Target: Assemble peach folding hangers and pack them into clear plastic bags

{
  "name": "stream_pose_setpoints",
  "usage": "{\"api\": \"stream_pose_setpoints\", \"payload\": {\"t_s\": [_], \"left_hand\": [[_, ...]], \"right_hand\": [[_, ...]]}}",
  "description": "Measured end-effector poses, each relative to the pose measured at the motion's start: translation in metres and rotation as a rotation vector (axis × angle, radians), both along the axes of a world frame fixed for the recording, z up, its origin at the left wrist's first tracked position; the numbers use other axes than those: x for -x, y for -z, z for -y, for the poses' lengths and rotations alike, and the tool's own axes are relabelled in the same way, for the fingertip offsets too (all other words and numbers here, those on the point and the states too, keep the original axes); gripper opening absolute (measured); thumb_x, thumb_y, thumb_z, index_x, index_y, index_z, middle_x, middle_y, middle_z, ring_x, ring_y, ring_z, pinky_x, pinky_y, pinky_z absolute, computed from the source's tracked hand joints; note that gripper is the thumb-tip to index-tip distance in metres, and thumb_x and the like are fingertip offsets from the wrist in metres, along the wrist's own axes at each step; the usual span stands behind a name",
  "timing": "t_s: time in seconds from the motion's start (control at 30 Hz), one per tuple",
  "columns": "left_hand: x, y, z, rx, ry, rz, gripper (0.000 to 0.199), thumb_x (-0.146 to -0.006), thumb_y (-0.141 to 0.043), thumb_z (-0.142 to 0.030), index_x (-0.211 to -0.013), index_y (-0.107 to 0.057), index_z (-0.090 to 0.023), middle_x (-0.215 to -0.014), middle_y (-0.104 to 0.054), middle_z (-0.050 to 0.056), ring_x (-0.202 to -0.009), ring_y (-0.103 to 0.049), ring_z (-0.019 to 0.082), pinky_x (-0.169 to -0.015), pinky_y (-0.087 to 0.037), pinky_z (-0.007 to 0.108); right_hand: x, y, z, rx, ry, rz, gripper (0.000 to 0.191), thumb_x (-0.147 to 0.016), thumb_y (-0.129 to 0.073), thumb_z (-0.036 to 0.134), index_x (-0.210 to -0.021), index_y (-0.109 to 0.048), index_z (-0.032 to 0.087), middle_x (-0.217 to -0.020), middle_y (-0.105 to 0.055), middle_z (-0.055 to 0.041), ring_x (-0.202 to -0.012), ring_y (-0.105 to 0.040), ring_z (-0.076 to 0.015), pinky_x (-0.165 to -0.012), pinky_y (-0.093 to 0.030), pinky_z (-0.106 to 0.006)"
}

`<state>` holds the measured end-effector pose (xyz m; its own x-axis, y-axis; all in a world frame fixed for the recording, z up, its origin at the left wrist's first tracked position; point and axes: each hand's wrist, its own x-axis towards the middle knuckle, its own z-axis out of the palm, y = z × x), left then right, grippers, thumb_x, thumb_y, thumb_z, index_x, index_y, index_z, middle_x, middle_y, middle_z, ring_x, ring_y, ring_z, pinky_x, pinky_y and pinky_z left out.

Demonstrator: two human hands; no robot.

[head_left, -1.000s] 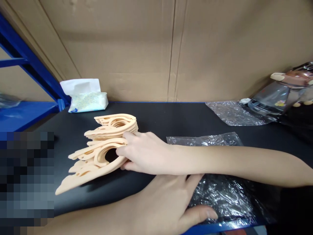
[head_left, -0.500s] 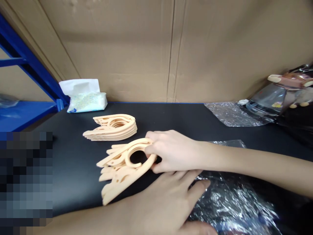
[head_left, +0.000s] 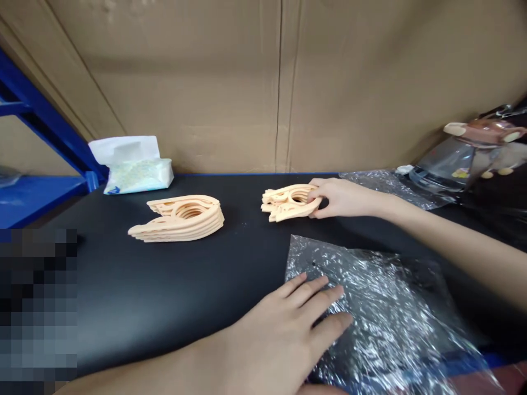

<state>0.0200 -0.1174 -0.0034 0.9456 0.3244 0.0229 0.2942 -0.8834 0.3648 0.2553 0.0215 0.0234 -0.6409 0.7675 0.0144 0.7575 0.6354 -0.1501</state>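
Note:
A stack of peach plastic folding hangers [head_left: 288,200] is gripped at its right end by my right hand [head_left: 337,197], toward the back of the table. My left hand [head_left: 288,323] lies palm down with fingers spread, its fingertips on a crinkled clear plastic bag [head_left: 382,307] at the front right. Farther left sits a second, neater stack of the same folded hangers [head_left: 181,219], which neither hand touches. The gripped stack looks slightly fanned at its left ends. My right thumb and fingers close around its curved end; part of that end is hidden.
A soft tissue pack [head_left: 138,175] stands at the back left beside a blue metal frame [head_left: 61,131]. At the back right, a clear bottle with a brown lid [head_left: 448,159] stands near another flat plastic bag [head_left: 373,184]. Cardboard [head_left: 197,99] lines the back of the black table [head_left: 164,296].
My right hand has carried its hanger stack right and back, away from my left hand. My left hand's fingers now show in full on the plastic bag. The view has shifted slightly.

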Motion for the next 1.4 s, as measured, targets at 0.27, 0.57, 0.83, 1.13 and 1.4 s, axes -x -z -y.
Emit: {"api": "stream_pose_setpoints", "payload": {"t_s": [0.27, 0.57, 0.83, 1.13, 1.4], "left_hand": [[0.001, -0.008, -0.012, -0.125, -0.405, -0.032, 0.064, -0.100, -0.025, -0.060, -0.126, -0.062, -0.014, -0.132, -0.063, 0.014, -0.117, -0.060, 0.035, -0.093, -0.055, 0.055], [0.014, -0.003, -0.037, -0.212, -0.403, 0.042, 0.049, -0.103, -0.029, -0.052, -0.122, -0.060, -0.019, -0.121, -0.065, 0.008, -0.104, -0.062, 0.027, -0.091, -0.049, 0.044], [0.028, 0.011, -0.044, -0.139, -0.398, 0.146, 0.036, -0.104, -0.038, -0.045, -0.124, -0.057, -0.022, -0.128, -0.061, 0.004, -0.115, -0.056, 0.023, -0.100, -0.041, 0.040], [0.030, 0.012, -0.046, -0.100, -0.435, 0.173, 0.035, -0.104, -0.038, -0.045, -0.127, -0.053, -0.024, -0.129, -0.060, 0.003, -0.116, -0.055, 0.023, -0.099, -0.040, 0.040], [0.034, 0.017, -0.052, -0.071, -0.521, 0.215, 0.034, -0.103, -0.038, -0.046, -0.128, -0.053, -0.028, -0.136, -0.055, 0.002, -0.125, -0.049, 0.024, -0.104, -0.039, 0.044]], "right_hand": [[-0.023, 0.008, -0.022, -0.013, 0.037, -0.065, 0.023, -0.085, -0.066, 0.040, -0.094, -0.069, 0.019, -0.115, -0.062, -0.0108, -0.102, -0.061, -0.0245, -0.088, -0.046, -0.037], [-0.011, -0.001, -0.016, -0.040, 0.052, -0.144, 0.086, -0.072, -0.077, 0.051, -0.143, -0.040, 0.019, -0.146, -0.049, -0.0153, -0.130, -0.051, -0.0313, -0.104, -0.043, -0.045], [0.013, 0.005, -0.029, 0.003, 0.110, -0.125, 0.098, -0.070, -0.077, 0.049, -0.153, -0.032, 0.021, -0.141, -0.058, -0.0127, -0.122, -0.059, -0.0338, -0.098, -0.047, -0.046], [0.016, 0.007, -0.029, -0.027, 0.258, -0.215, 0.081, -0.073, -0.071, 0.055, -0.141, -0.045, 0.020, -0.129, -0.067, -0.0101, -0.112, -0.065, -0.0317, -0.092, -0.051, -0.045], [0.022, 0.010, -0.026, -0.051, 0.289, -0.201, 0.085, -0.071, -0.071, 0.061, -0.141, -0.046, 0.020, -0.140, -0.059, -0.0107, -0.122, -0.059, -0.0322, -0.099, -0.048, -0.047]]}}
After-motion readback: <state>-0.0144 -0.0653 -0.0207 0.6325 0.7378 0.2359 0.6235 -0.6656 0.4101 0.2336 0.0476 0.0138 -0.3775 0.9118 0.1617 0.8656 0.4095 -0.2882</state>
